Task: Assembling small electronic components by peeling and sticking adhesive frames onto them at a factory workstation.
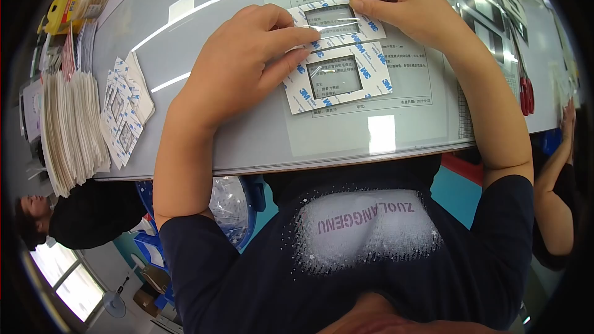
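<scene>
A white adhesive-backed sheet [297, 98] with blue printed marks lies before me on the glossy tabletop. It has two rectangular windows, one above the other, and glare crosses the clear surface in the upper one. My left hand [250, 55] has its thumb and index finger at the sheet's left edge, the index tip reaching the upper window's border. At the upper window's top right corner, my right hand [396, 3] pinches thumb against index finger, the other fingers curled. What that pinch holds is too small to make out.
More blue-marked sheets [119, 111] lie in an overlapping pile at the left, beside a tall stack of white sheets [74, 130]. A printed paper [408, 80] lies beneath my work. Red-handled scissors [526, 94] are at the right. Other people sit at both sides.
</scene>
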`<control>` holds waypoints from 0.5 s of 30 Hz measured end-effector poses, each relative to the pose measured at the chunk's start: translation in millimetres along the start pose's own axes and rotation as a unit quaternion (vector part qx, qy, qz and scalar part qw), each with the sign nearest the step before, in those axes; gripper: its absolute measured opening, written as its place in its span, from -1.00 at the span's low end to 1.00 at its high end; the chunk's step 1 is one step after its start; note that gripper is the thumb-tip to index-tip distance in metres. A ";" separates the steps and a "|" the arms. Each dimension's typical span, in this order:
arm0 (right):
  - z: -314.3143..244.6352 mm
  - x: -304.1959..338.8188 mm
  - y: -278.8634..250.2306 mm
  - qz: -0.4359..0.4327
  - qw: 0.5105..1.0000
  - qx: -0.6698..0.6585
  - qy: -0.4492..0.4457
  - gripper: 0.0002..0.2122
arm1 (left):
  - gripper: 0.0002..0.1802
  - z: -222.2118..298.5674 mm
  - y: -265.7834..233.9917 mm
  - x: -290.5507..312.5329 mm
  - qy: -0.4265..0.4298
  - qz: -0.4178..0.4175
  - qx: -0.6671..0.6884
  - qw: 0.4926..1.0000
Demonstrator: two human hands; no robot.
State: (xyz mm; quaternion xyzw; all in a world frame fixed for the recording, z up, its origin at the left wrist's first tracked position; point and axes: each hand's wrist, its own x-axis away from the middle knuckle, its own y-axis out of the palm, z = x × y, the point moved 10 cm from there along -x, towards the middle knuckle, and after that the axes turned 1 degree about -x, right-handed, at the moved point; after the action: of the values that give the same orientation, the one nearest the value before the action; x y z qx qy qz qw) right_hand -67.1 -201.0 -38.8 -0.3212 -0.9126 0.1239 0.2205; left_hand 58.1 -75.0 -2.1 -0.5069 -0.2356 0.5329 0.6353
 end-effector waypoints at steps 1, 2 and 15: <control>-0.2 0.7 0.6 0.002 1.000 0.006 0.013 -0.94 | -0.71 0.4 0.6 0.6 -0.003 -0.004 -0.010 1.000; -1.6 0.7 2.2 0.003 1.000 0.006 0.012 -0.94 | -0.69 0.2 1.4 1.0 -0.006 -0.007 -0.020 1.000; -42.6 32.4 11.3 0.116 0.832 0.391 -0.377 -0.82 | -0.65 -2.5 -0.5 -2.4 -0.004 0.000 0.017 1.000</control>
State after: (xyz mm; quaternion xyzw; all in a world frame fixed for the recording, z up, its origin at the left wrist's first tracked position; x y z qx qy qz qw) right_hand -63.1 -167.9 4.7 -0.2396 -0.7564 0.6066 -0.0494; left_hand 59.6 -78.1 -2.0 -0.4940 -0.2290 0.5391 0.6426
